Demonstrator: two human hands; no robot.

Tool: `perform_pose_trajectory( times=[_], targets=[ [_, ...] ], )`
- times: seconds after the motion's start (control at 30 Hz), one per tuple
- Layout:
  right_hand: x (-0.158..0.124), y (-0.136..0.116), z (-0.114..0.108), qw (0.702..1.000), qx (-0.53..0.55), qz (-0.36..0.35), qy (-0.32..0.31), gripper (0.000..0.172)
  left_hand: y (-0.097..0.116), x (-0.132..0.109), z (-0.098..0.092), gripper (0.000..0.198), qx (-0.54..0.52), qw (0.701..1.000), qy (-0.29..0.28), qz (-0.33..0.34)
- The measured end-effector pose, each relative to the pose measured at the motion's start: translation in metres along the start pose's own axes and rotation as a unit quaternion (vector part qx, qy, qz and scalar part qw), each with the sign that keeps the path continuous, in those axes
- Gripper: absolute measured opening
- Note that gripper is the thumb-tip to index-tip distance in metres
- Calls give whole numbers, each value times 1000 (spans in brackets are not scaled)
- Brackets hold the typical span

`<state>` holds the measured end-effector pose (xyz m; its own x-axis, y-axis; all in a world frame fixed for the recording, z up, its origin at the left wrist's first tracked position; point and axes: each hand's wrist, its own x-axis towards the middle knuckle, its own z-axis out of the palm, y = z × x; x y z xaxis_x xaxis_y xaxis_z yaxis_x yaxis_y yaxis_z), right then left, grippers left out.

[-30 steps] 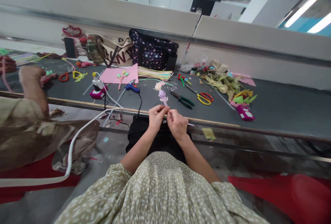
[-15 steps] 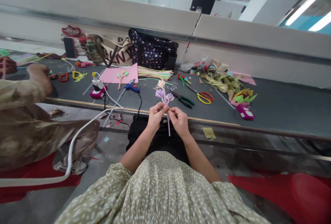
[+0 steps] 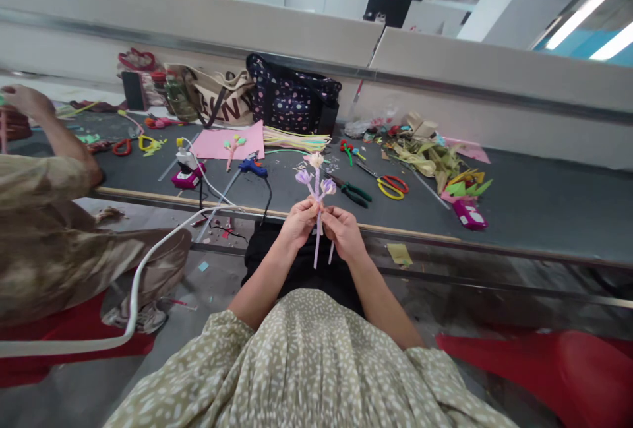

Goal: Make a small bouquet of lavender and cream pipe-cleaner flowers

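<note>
Both my hands meet just in front of the table's near edge, holding a small bunch of pipe-cleaner flowers upright. The flower heads are pale purple and cream; the lilac stems hang down below my fingers. My left hand pinches the stems from the left. My right hand grips them from the right, fingers curled. Green-handled pliers and yellow-and-red scissors lie on the grey table just beyond my hands.
A blue glue gun, a pink sheet, a bundle of yellow stems, two bags and a heap of green scraps lie on the table. Another person's arm reaches over the left end. A white cable crosses the floor.
The flower bunch has been raised and turned upright, with more heads fanned out and the stems now hanging lower below my fingers. The other person's arm has lifted toward the far left.
</note>
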<state>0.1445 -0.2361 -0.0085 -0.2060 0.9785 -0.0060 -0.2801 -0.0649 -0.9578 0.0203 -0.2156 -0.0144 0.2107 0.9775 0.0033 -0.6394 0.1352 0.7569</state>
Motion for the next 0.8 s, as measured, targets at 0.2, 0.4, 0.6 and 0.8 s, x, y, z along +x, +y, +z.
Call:
perform_pose_trajectory(
  times=[0.2,0.4,0.6,0.8],
  targets=[
    [1,2,0,1000,-14,-17,12,28,-4,1,0,34,-25,1000,-11,-13],
    [-1,3,-2,962,-212,-134,109,21,-12,1,7,31,27,997,61,44],
    [-7,3,1,855,-448,-188,180,23,-15,-2,5,26,96,985,97,106],
    [-4,1,0,918,-342,-170,111,24,-12,-1,4,23,69,988,79,114]
  ],
)
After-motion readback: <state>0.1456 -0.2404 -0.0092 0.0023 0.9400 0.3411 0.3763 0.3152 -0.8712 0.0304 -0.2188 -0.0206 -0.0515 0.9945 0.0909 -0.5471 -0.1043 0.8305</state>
